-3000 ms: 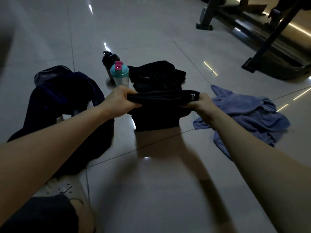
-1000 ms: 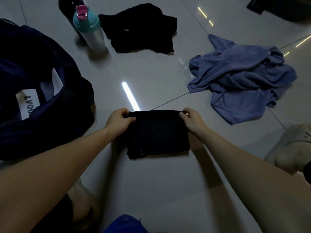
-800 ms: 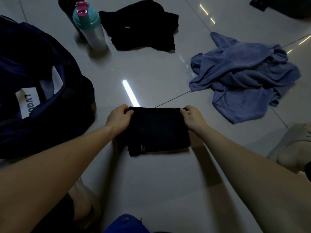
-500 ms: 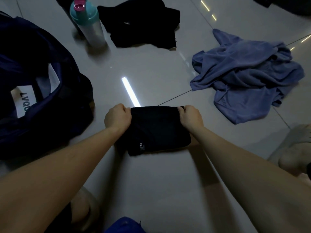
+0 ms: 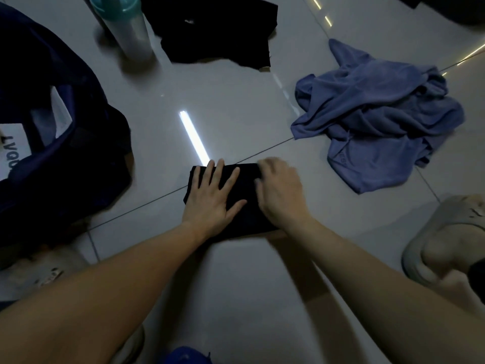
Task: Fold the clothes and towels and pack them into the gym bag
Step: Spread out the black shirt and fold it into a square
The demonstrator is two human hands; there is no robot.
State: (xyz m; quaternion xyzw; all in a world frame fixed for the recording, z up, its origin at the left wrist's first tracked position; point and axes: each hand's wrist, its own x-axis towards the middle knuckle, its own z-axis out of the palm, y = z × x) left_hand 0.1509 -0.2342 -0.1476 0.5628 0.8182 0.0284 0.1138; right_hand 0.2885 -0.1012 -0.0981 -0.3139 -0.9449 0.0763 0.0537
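The one camera sits on the person's head. It looks forward and down at the tiled floor (image 5: 236,101). It is close, so both bare arms reach in from the near edge. The left hand (image 5: 210,200) and right hand (image 5: 282,198) lie in the middle. The view is wide. It takes in the dark bag (image 5: 65,166) at the left, the blue cloth (image 5: 372,114) at the right, and a bottle (image 5: 131,35) cut off at the far edge.

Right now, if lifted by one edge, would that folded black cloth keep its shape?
Probably not: the folded black cloth lies thin and flat under the left hand, so it would likely droop and unfold. On the glossy floor it may slide easily.
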